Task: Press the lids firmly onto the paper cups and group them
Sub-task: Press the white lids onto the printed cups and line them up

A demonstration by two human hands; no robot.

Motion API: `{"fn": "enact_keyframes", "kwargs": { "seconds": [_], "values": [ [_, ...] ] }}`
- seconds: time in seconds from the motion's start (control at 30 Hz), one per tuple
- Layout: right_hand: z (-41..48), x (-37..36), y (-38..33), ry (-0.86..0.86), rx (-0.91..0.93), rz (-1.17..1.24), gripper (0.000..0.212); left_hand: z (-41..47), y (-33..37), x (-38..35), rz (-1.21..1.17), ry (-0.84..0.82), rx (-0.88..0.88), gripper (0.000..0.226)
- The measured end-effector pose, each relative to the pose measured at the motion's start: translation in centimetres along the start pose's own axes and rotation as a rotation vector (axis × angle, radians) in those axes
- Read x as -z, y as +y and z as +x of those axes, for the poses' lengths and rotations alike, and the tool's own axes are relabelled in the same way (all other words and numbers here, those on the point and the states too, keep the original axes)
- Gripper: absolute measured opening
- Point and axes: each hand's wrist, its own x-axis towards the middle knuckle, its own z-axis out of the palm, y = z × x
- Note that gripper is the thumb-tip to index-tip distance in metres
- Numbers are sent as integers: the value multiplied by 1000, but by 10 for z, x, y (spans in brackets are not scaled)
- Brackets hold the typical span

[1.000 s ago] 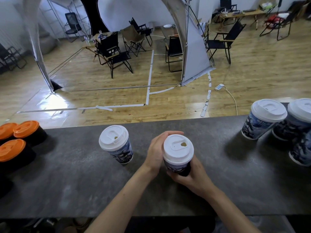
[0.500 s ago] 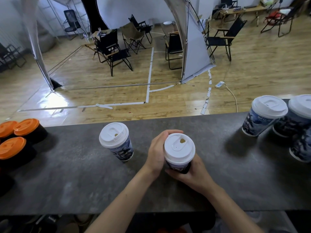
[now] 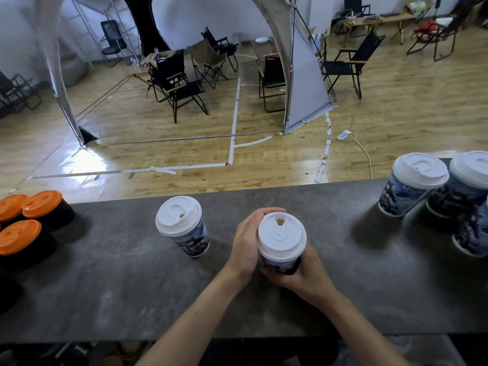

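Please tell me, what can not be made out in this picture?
Held cup, head view: the left hand and right hand cover its base and most of its wall.
Lid, head view: the left hand hides its far rim, so its seating cannot be told.
Right cups: cut off by the right edge; their number is unclear.
Orange-lidded cups: cut off by the left edge.

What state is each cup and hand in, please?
Held white-lidded printed paper cup: upright, lid on.
Left hand: grips its side.
Right hand: grips its base.
Lone white-lidded paper cup: upright, lidded, untouched.
White-lidded paper cups at right: lidded, grouped.
Orange-lidded black cups: lidded, grouped left.
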Motion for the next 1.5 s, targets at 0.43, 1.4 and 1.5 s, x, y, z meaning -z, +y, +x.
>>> {"fn": "enact_keyframes", "kwargs": {
  "seconds": [0.43,1.4,1.5],
  "values": [
    [-1,1,0,-15,8,23,90,5,4,2,24,-6,37,40],
    [1,-1,-2,-19,1,-8,87,5,0,4,41,-23,16,40],
    [0,0,-1,16,7,-16,83,3,-2,4,28,15,22,34]
  ]
}}
